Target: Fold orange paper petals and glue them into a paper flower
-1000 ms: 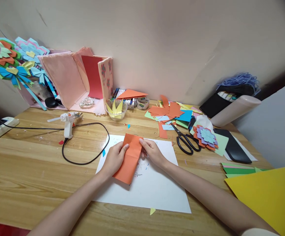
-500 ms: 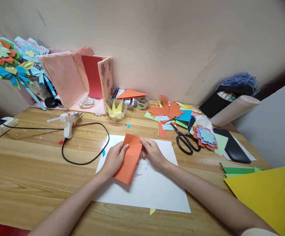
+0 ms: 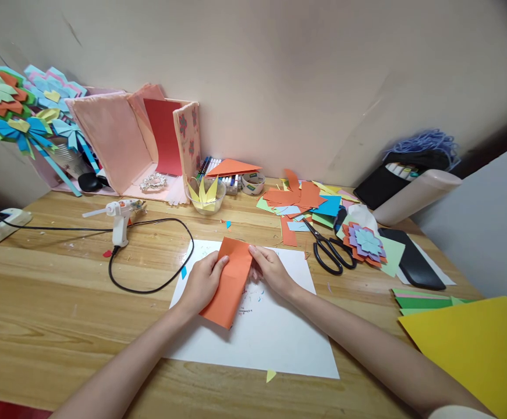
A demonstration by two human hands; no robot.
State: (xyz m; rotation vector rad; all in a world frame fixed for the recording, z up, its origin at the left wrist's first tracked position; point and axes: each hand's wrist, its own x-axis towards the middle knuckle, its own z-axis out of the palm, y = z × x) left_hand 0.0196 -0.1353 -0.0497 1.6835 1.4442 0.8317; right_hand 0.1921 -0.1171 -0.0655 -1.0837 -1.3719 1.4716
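Both hands hold a folded piece of orange paper above a white sheet. My left hand grips its left edge, with the thumb lying on the front and the other fingers hidden behind. At the upper right corner, my right hand pinches the paper between thumb and fingers. A faint crease crosses the orange paper near its middle. Pen marks and small specks show on the white sheet to the right of it.
Left of the sheet stands a white glue gun with its black cord looped on the table. Black-handled scissors and a layered paper flower lie to the right. Behind are paper scraps, a clear bowl and a pink box.
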